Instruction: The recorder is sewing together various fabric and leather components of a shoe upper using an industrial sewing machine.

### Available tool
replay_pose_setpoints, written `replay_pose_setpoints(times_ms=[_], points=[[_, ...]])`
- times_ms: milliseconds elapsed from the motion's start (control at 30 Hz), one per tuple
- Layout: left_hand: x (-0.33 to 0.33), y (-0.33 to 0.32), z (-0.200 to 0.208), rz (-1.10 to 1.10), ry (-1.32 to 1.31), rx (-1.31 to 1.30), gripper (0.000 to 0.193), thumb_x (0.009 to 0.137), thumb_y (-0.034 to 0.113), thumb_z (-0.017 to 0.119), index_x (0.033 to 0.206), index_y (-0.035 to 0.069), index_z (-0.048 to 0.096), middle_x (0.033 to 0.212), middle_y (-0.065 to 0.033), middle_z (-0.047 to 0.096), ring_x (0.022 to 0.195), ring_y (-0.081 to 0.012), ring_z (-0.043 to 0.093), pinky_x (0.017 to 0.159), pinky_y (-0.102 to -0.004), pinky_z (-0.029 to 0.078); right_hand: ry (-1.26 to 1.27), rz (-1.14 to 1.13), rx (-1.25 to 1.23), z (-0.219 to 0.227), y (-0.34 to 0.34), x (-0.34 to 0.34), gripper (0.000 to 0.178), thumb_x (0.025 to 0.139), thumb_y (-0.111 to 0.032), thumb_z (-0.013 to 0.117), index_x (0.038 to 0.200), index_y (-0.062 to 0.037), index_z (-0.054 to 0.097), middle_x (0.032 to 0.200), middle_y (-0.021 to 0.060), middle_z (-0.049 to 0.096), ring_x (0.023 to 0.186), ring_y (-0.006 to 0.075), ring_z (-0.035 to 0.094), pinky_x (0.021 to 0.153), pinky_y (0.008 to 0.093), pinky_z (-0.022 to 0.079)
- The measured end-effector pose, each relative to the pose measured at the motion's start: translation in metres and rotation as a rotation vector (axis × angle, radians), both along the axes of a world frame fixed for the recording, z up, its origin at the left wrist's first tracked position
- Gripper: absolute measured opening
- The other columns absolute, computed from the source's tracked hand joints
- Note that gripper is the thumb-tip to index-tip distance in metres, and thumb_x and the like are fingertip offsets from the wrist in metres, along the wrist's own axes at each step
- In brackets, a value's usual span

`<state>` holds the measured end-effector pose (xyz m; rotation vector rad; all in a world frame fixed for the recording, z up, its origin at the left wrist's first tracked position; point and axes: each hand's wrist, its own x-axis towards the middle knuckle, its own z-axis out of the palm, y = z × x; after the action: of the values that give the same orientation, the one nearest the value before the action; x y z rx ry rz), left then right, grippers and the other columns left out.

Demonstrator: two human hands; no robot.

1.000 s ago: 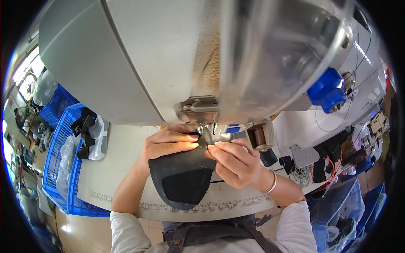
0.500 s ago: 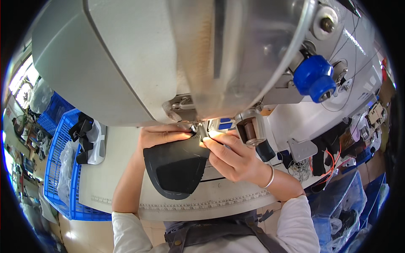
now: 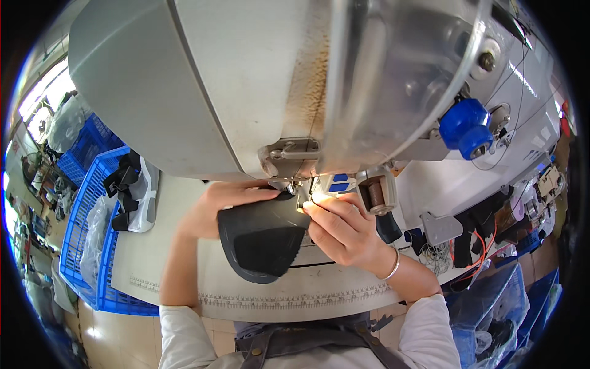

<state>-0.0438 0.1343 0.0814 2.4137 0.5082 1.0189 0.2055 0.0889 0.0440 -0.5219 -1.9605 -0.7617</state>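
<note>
A black shoe upper with a rounded end and a darker inset panel lies at the sewing machine's needle area, lit by a small lamp. My left hand grips its far left edge, with a digit stretched along it toward the needle; the rest of that hand's fingers are partly hidden. My right hand is closed, thumb and fingertips pinched at the upper's edge just right of the needle. The exact stitching point is hidden by the fingertips and machine parts.
The machine head fills the upper view, with a blue knob and a bobbin. Left stands a blue basket beside a white and black piece. A ruler strip edges the table. Blue bins stand at right.
The head view has shifted, so the machine sits farther right in it. The shoe upper and both hands appear slightly farther right; both hands keep their hold near the needle.
</note>
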Motion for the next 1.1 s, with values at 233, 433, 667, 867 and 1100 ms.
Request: replay_pose_setpoints(times_ms=[233, 433, 667, 867, 1100], points=[[0.012, -0.062, 0.004, 0.210, 0.208, 0.439, 0.049, 0.069, 0.010, 0.071, 0.118, 0.008, 0.069, 0.124, -0.0096, 0.065, 0.120, -0.0350, 0.060, 0.100, -0.0514, 0.048, 0.004, 0.101, -0.041, 0.006, 0.000, 0.006, 0.016, 0.064, -0.005, 0.071, 0.078, -0.0005, 0.065, 0.085, 0.0062, 0.060, 0.074, 0.0197, 0.061, 0.074, 0.0353, 0.054], [-0.005, -0.036, -0.003, -0.009, 0.143, 0.411, 0.042, 0.069, 0.008, 0.067, 0.111, 0.003, 0.072, 0.114, -0.0090, 0.069, 0.117, -0.0365, 0.061, 0.098, -0.0507, 0.051, -0.001, 0.170, -0.085, 0.005, 0.003, 0.012, 0.015, 0.069, -0.003, 0.073, 0.082, 0.0009, 0.067, 0.086, 0.0067, 0.061, 0.076, 0.0206, 0.063, 0.074, 0.0358, 0.054], [0.002, -0.042, -0.001, 0.041, 0.198, 0.497, 0.042, 0.069, 0.010, 0.066, 0.110, 0.005, 0.072, 0.114, -0.0087, 0.069, 0.115, -0.0359, 0.062, 0.095, -0.0494, 0.053, 0.008, 0.185, -0.043, 0.007, 0.003, 0.013, 0.011, 0.073, -0.002, 0.073, 0.082, 0.0011, 0.067, 0.088, 0.0072, 0.062, 0.078, 0.0213, 0.064, 0.074, 0.0355, 0.054], [0.011, -0.048, -0.005, 0.149, 0.210, 0.617, 0.028, 0.078, 0.011, 0.067, 0.105, 0.005, 0.071, 0.114, -0.0094, 0.068, 0.106, -0.0320, 0.067, 0.089, -0.0456, 0.057, 0.027, 0.201, -0.014, 0.006, 0.004, 0.013, 0.011, 0.071, -0.002, 0.073, 0.080, 0.0003, 0.066, 0.085, 0.0067, 0.062, 0.076, 0.0217, 0.064, 0.071, 0.0345, 0.053], [0.013, -0.053, -0.001, 0.180, 0.236, 0.625, 0.027, 0.079, 0.011, 0.068, 0.106, 0.004, 0.071, 0.114, -0.0089, 0.068, 0.110, -0.0311, 0.065, 0.089, -0.0448, 0.056, 0.040, 0.203, -0.021, 0.001, 0.006, 0.011, 0.012, 0.071, -0.004, 0.073, 0.080, 0.0001, 0.066, 0.083, 0.0057, 0.062, 0.070, 0.0200, 0.062, 0.071, 0.0338, 0.052]])
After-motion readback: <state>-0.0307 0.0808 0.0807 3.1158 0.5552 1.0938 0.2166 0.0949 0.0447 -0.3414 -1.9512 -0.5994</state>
